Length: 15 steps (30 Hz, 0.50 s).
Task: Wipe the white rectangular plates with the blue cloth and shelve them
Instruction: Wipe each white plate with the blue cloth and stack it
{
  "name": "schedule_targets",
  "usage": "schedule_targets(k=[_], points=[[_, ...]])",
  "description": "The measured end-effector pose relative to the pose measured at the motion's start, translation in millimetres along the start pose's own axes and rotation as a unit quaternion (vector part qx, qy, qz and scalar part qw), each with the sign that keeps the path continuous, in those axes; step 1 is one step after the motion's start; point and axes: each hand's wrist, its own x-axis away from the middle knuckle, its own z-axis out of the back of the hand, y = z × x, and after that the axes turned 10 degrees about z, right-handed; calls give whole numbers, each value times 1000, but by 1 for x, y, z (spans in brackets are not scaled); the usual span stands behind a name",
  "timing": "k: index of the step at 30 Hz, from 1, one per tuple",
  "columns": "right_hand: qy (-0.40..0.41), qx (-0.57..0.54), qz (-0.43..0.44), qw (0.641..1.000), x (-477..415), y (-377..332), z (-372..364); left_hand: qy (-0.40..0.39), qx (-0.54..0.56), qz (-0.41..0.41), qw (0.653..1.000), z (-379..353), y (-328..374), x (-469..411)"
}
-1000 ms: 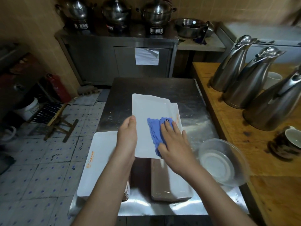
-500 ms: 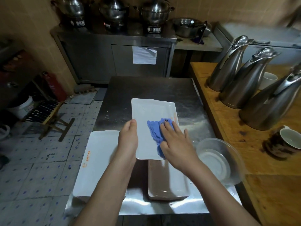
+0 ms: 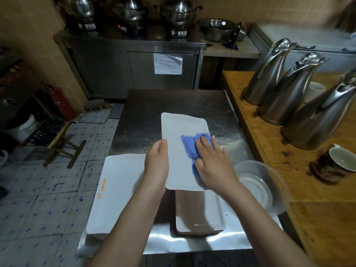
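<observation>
Gripping the left long edge of the held plate [image 3: 178, 170], the left hand [image 3: 157, 162] clamps the rim at the thumb; its fingers are hidden beneath. The right hand [image 3: 212, 160] lies flat with fingers spread and presses the blue cloth [image 3: 187, 146] onto the plate's right half. The plate appears to be lifted off the steel table [image 3: 173, 103], its near end over another plate.

Risks, left to right:

- The printed plate [image 3: 119, 189] lies right along the table's left edge, with tiled floor below. Whether it overhangs is unclear. A knock from the left forearm could send it off.
- The hold is on one side only. Cloth pressure falls on the unsupported right half, so a hard stroke could lever the plate out of the left hand or twist it down.
- The cloth is bunched and sits near the plate's right rim. A stroke running past the rim could drop the hand onto the table and jolt the plate.
- The lower plate [image 3: 198, 214] sits directly beneath the held plate's near end. A slip would mean china on china, probably chipping one or both.
- A glass bowl [image 3: 280, 182] stands just beside the right wrist, near the table's right edge. A wide outward sweep of the right elbow could strike it.
- The steel jugs [image 3: 269, 74] on the wooden counter [image 3: 327, 228] stand well apart, so the risk there is low.

No shelf is visible.
</observation>
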Motion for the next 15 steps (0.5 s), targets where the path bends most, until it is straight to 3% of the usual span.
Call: schedule_targets(k=[4,9,12,15], points=[[89,-34,-70,993,-24,1,20,-34,7,-1,999,-4,2,7],[71,-144,-45,986,14,-14,1,-3,31,-16,999,6,9,-3],[107,-269,-88,953,17,-15,-6,-4,22,0,1000,8,3,-5],[127,-257,-114,951,6,-9,-7,-7,12,1,1000,3,-4,-4]])
